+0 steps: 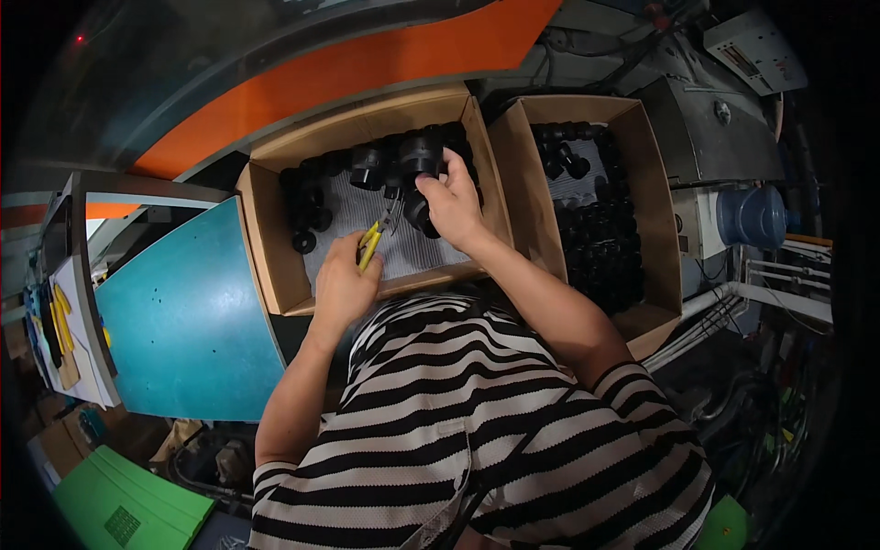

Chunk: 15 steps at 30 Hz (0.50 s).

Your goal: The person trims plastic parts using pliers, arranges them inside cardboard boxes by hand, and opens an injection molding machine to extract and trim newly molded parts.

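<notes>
My left hand (pixel 348 280) is closed round the yellow handles of a pair of cutting pliers (pixel 374 240). Their metal jaws point up and to the right, close to a cluster of black moulded plastic parts. My right hand (pixel 449 203) grips one black round plastic part (pixel 421 158) of that cluster, above an open cardboard box (pixel 259 240). Inside the box, more black parts (pixel 307 197) line the walls around a grey corrugated sheet (pixel 353 220). Whether the jaws touch the plastic cannot be made out.
To the right stands a second cardboard box (pixel 662 229) holding many black parts (pixel 600 247). A teal board (pixel 188 316) lies at the left. An orange-striped machine panel (pixel 348 78) rises behind the boxes. A blue water jug (pixel 752 217) sits at the far right.
</notes>
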Available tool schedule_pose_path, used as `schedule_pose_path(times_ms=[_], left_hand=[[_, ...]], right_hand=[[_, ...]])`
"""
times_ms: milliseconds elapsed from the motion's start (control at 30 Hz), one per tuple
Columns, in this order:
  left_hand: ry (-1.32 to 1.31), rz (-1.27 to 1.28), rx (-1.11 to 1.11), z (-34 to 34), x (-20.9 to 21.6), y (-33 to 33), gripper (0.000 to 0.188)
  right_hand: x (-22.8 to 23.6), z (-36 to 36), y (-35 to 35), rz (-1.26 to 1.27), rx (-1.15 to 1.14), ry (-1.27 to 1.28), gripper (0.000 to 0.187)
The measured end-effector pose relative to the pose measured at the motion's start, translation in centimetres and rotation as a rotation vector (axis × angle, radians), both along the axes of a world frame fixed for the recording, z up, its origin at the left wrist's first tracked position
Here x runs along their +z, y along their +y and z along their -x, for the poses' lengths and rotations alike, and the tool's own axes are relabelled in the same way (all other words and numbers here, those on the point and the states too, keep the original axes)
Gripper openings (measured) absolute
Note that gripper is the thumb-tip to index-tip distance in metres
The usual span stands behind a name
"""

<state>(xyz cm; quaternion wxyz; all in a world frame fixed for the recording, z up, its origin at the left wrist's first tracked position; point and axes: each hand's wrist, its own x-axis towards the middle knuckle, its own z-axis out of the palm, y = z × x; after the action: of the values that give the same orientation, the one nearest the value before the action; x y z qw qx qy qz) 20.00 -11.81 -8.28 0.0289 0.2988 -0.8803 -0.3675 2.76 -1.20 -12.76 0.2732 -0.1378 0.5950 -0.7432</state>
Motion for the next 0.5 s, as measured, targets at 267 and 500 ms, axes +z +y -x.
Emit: schedule_pose_path(times_ms=[267, 500], left_hand=[[0.043, 0.113, -0.032, -1.1, 1.1, -1.2, 0.039], [0.026, 0.170, 0.023, -3.4, 1.9, -2.2, 0.040]], right_hand=[[1.8, -1.1, -1.3, -0.022, 0.103, 0.049, 0.046], [2.4, -2.1, -3.5, -0.019, 0.255, 0.047, 0.047]])
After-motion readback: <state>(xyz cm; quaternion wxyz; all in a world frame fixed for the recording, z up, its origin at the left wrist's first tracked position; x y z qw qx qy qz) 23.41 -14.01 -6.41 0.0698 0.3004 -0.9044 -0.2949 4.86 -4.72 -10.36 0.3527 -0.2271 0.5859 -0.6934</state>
